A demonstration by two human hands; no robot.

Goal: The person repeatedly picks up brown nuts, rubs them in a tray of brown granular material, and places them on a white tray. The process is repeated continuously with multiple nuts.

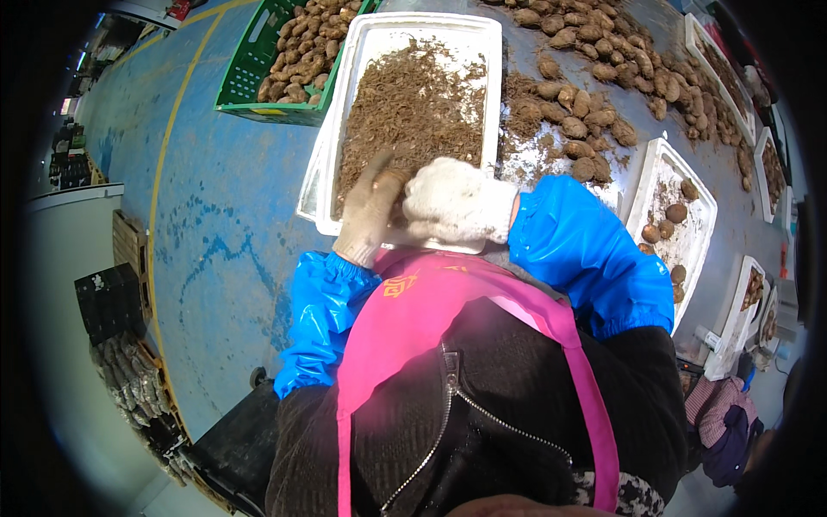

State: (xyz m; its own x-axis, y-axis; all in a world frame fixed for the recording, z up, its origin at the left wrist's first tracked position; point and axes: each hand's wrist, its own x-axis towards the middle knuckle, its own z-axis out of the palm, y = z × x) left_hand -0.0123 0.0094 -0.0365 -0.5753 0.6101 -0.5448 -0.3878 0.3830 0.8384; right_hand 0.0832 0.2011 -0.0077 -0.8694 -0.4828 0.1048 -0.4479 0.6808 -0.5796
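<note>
My left hand [369, 207], in a soiled cream glove, is closed around something brown, mostly hidden by fingers. My right hand [452, 200], in a whiter knitted glove, is closed right beside it, touching it; what it grips is hidden. Both are over the near end of a white foam tray [493, 86] spread with brown fibrous scraps [401, 103]. Blue sleeves cover my forearms.
A green crate [234, 86] of tubers stands beyond, at left. Loose tubers [581, 103] and smaller foam trays [702, 250] lie on the right. A person in a pink checked top [715, 401] is at lower right. A pallet [129, 258] sits on the left.
</note>
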